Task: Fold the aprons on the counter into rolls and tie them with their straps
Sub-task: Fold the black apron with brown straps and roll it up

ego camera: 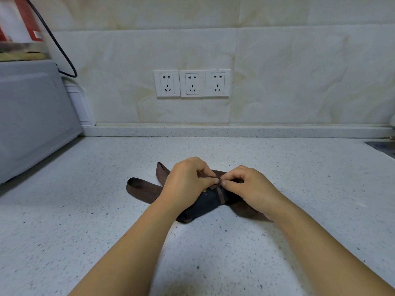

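The apron [203, 205] is already rolled into a dark bundle and lies on the counter [85, 210] directly before you. A narrow strap [220, 195] is wrapped round the roll. Your left hand [188, 178] and right hand [250, 186] each pinch this strap on top of the roll, fingertips touching. Judged status: knot in progress, not confirmed tight. Wide strap ends [141, 189] lie loose at left.

Your hands, mid-knot on the apron roll

Your left hand [188, 180] and right hand [250, 186] pinch the brown strap [220, 194] over the dark apron [205, 202].
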A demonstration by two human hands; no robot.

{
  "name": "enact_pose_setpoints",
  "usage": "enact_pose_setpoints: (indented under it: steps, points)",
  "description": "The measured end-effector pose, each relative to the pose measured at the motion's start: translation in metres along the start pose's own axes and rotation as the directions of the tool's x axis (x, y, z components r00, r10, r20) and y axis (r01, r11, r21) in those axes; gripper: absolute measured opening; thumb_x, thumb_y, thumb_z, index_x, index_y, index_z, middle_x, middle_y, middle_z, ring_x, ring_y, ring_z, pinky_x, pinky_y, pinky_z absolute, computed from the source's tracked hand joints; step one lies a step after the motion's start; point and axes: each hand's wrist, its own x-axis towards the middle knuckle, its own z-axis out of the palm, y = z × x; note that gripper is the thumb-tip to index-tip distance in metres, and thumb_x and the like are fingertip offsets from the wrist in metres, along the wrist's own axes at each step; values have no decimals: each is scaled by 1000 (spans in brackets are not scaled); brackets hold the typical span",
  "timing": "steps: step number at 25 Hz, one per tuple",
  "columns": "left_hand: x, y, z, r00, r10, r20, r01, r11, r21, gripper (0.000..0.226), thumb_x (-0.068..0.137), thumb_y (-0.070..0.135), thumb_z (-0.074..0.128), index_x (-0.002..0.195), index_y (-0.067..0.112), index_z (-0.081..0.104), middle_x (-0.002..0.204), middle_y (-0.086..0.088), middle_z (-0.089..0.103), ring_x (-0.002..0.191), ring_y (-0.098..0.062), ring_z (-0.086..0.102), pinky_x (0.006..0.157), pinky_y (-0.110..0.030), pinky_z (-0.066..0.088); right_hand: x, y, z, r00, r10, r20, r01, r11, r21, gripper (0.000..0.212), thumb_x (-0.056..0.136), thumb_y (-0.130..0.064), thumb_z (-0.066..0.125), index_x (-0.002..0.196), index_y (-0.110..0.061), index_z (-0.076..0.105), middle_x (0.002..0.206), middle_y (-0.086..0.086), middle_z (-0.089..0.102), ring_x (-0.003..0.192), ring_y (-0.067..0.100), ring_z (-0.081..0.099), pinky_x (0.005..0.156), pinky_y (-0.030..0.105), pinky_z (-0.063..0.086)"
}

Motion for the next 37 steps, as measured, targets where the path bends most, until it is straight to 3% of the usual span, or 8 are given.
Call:
enact_pose_setpoints:
  steps: [3, 9, 13, 17, 20, 26, 33, 37]
  points:
    - [0, -1, -7, 992, -98, 76, 104, 992, -77, 9, 79, 23, 80, 74, 18, 74, 68, 10, 69, 57, 0, 60, 55, -10, 44, 1, 0, 7, 997, -12, -78, 7, 998, -64, 15, 82, -24, 66, 73, -34, 71, 94, -14, 62, 103, 12, 52, 87, 28, 44]
    - [1, -8, -26, 924, -288, 251, 339, 921, -194, 11, 83, 17, 76, 83, 5, 74, 55, 15, 65, 42, 5, 50, 43, -9, 37, 1, -2, 9, 996, -39, -78, 27, 988, -155, 16, 80, -21, 67, 68, -32, 69, 90, -13, 64, 102, 12, 52, 82, 23, 42]
    - [1, -12, -27, 918, -281, 279, 338, 923, -184, 10, 82, 29, 78, 79, 19, 76, 64, 9, 69, 55, -1, 59, 53, -12, 44, -3, 1, 7, 999, -40, -31, 37, 993, -110, 24, 89, -23, 59, 84, -45, 69, 94, -15, 60, 107, 10, 49, 87, 22, 39]
    - [1, -15, -26, 912, -267, 312, 353, 899, -261, 12, 83, 26, 77, 80, 14, 74, 70, 3, 72, 60, -6, 62, 60, -19, 47, -4, -5, 12, 998, -53, 26, 56, 989, -140, 28, 95, -37, 51, 97, -61, 63, 96, -13, 54, 109, 7, 37, 91, 21, 29]
    - [1, -17, -26, 901, -286, 327, 388, 867, -313, 15, 83, 21, 77, 84, 8, 71, 76, -2, 73, 65, -11, 65, 65, -25, 49, -4, -5, 14, 998, -61, 35, 66, 982, -176, 20, 93, -41, 54, 94, -58, 65, 99, -15, 55, 112, 7, 37, 97, 25, 30]
    - [-1, -11, -28, 875, -309, 373, 449, 806, -386, 12, 85, 14, 74, 84, 5, 67, 82, -10, 75, 60, -12, 65, 56, -19, 49, 0, -2, 18, 999, -44, -19, 40, 987, -159, 10, 86, -49, 60, 83, -52, 68, 97, -16, 57, 109, 10, 47, 100, 39, 39]
    - [6, -18, -29, 876, -398, 271, 473, 818, -328, 11, 81, 12, 74, 72, 11, 69, 88, -13, 75, 73, -23, 65, 84, -40, 57, 2, -2, 21, 997, -60, -49, 51, 986, -160, 13, 86, -38, 65, 75, -39, 72, 92, -17, 58, 104, 6, 46, 85, 22, 39]
    - [0, -16, -30, 902, -285, 326, 397, 843, -363, 9, 91, 21, 68, 89, 13, 69, 90, -11, 75, 72, -11, 70, 69, -24, 56, -4, -4, 10, 999, -34, 18, 36, 997, -75, 21, 95, -34, 54, 89, -40, 73, 100, -19, 63, 105, 1, 53, 92, 22, 40]
